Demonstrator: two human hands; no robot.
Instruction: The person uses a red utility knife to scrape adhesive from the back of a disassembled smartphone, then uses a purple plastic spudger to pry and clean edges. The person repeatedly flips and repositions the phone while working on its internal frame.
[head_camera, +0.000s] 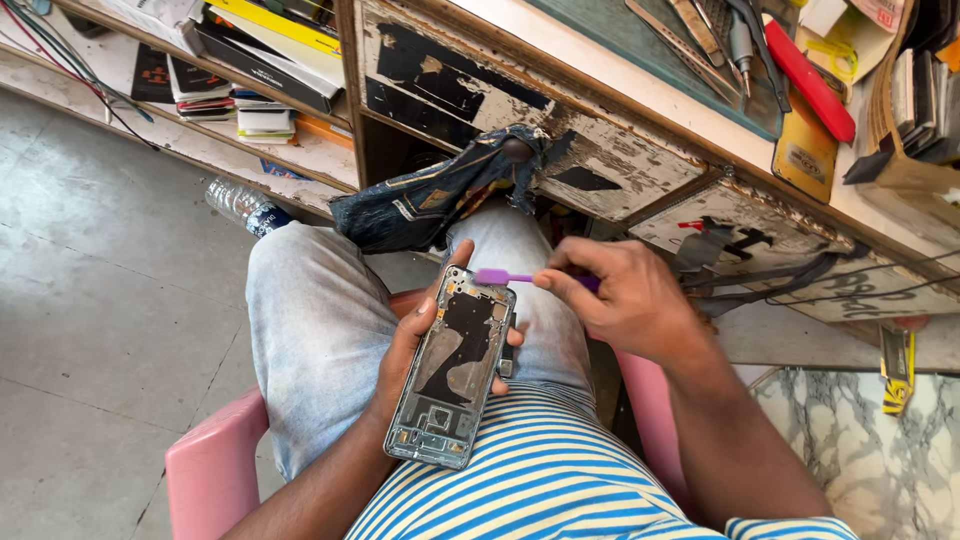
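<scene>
left hand (415, 345) wrapped around opened phone (452, 365), held over lap, back cover off, insides facing up | right hand (625, 300) pinched purple brush (510, 277), its tip at phone's top edge | denim rag (440, 200) hung from worn drawer (560, 150) above knees

Looking straight down at someone sitting on a pink chair (205, 470), jeans and a blue-and-white striped shirt (540, 480). The left hand (420, 335) cradles an opened phone (452, 366) from underneath, back cover off, guts showing, thumb up by its top edge. The right hand (620, 295) pinches a small purple tool (515, 277) with its tip right at the phone's top edge. A dark patterned cloth (440, 195) hangs off the front edge of the beat-up wooden bench (600, 150). A plastic bottle (245, 207) lies on the floor near the lower shelf (200, 150), which carries stacked boxes.
</scene>
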